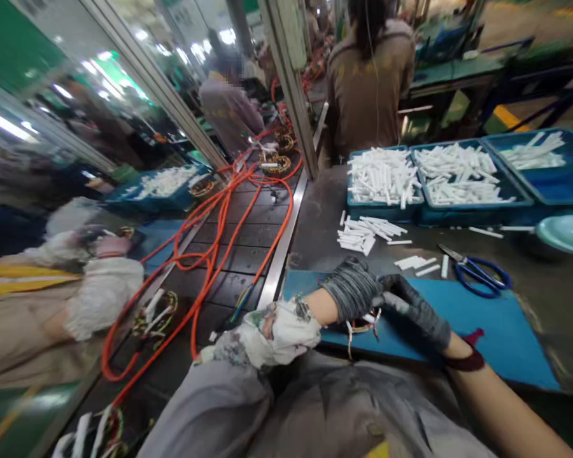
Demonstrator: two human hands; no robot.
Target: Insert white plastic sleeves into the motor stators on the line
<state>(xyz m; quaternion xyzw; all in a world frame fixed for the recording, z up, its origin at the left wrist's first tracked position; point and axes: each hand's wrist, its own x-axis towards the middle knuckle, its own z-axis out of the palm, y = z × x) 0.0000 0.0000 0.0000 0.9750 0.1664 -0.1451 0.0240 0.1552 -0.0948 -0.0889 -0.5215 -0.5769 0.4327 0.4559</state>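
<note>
My left hand (356, 289), in a grey glove, curls its fingers over a ring-shaped wire coil (363, 326) at the front edge of a blue mat (487, 337). Loose wire ends and a white sleeve stick out of the coil, and most of it is hidden under the hands. My right hand (415, 310), also gloved in grey, meets the left one at the coil with its fingers closed together. What its fingertips pinch is hidden. Blue-handled scissors (482, 275) and loose white tube pieces (413, 263) lie just beyond the hands.
Blue bins (427, 215) of white tubes line the back, beside a pale lidded container (566, 234). To the left, a conveyor (229, 254) carries orange cables (219, 238) and several coils (160, 312). Across it, a co-worker's sleeved arms (107, 289) reach in.
</note>
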